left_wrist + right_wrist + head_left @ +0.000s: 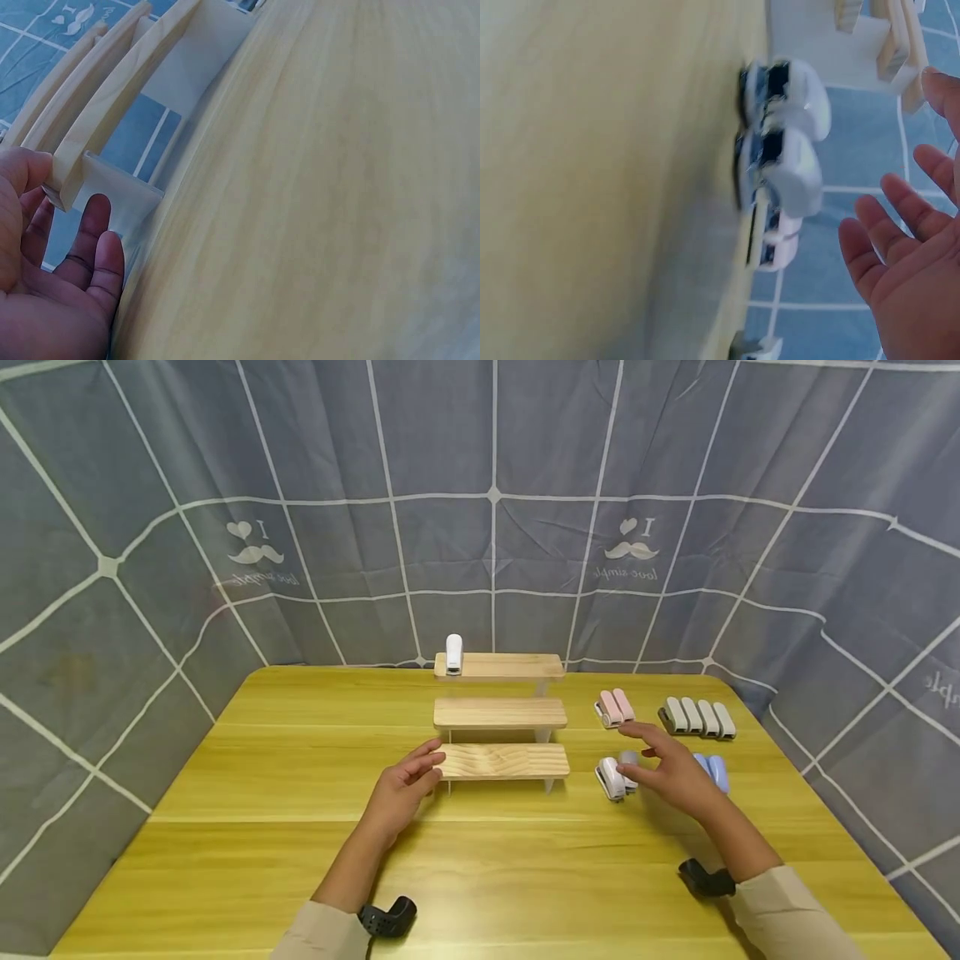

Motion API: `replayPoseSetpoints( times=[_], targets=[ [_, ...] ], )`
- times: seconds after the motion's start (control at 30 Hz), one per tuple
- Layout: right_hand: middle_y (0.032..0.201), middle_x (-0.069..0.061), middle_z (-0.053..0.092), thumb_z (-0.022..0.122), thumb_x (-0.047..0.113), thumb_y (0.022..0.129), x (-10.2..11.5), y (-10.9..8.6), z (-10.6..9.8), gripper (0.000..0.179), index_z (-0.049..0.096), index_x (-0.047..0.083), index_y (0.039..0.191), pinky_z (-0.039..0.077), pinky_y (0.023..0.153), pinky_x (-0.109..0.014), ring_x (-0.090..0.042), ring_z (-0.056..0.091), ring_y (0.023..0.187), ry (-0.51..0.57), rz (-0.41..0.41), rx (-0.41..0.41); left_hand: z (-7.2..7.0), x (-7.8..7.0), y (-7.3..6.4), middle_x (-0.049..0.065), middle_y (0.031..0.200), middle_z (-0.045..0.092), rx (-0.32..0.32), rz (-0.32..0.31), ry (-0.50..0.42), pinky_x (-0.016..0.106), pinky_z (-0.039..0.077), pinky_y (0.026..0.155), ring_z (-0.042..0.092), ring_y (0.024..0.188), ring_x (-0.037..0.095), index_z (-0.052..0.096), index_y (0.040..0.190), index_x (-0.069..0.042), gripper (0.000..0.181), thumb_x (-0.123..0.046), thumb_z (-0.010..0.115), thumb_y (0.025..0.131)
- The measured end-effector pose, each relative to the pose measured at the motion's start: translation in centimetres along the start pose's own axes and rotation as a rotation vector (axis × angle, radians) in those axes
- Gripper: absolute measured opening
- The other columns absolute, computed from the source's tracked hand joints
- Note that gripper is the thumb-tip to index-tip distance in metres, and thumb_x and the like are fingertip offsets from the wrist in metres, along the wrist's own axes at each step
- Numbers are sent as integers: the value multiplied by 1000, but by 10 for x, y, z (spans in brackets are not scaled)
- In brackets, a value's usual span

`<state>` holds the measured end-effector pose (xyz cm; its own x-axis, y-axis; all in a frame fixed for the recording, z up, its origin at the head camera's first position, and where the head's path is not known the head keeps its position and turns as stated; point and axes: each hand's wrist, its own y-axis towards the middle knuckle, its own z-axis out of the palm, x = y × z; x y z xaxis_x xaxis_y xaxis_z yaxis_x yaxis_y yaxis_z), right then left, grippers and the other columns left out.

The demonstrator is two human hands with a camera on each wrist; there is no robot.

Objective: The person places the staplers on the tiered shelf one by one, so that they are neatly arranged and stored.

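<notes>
A three-tier wooden display stand [502, 762] with clear supports stands mid-table. My left hand [401, 789] touches the left end of its lowest board, thumb at the front corner and the other fingers loosely bent, as the left wrist view shows. One white mini stapler [453, 653] stands at the left end of the top board. My right hand [671, 772] hovers with spread fingers beside and above a pair of white staplers [610, 779], holding nothing. In the right wrist view, these staplers [791, 172] sit apart from the fingers; the hand partly covers them in the head view.
Two pink staplers [617, 707] stand behind the white pair. A row of several grey-white staplers [697, 718] is at the back right. Blue staplers [717, 772] show partly behind my right hand. A grey grid-patterned curtain [495, 543] encloses the table's back and sides.
</notes>
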<state>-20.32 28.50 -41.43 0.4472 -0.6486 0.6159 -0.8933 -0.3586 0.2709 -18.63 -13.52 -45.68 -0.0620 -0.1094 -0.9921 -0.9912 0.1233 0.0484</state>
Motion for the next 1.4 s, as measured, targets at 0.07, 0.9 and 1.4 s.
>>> replayPoseSetpoints(
  times=[0.07,0.9,1.4],
  targets=[
    [144,-18,46,72,18,93,-5,-3,-2,57,48,3,143,44,94,-57,-40,48,127,7,27,13,1,0,1,-7,149,47,3,-4,-9,24,49,91,47,134,20,66,128,-3,30,-9,62,99],
    [139,-29,49,74,19,91,-26,-13,-1,70,40,-9,145,45,97,-56,-46,51,124,88,153,194,2,-2,-1,-6,148,49,-19,2,1,25,51,87,50,131,21,68,126,-3,28,-9,62,98],
    [143,-31,46,74,18,91,-30,-12,2,73,35,-6,149,44,98,-55,-47,49,127,75,174,208,1,-1,1,-7,148,48,-11,-8,-1,24,49,92,47,134,19,67,126,-3,29,-9,61,99]
  ],
)
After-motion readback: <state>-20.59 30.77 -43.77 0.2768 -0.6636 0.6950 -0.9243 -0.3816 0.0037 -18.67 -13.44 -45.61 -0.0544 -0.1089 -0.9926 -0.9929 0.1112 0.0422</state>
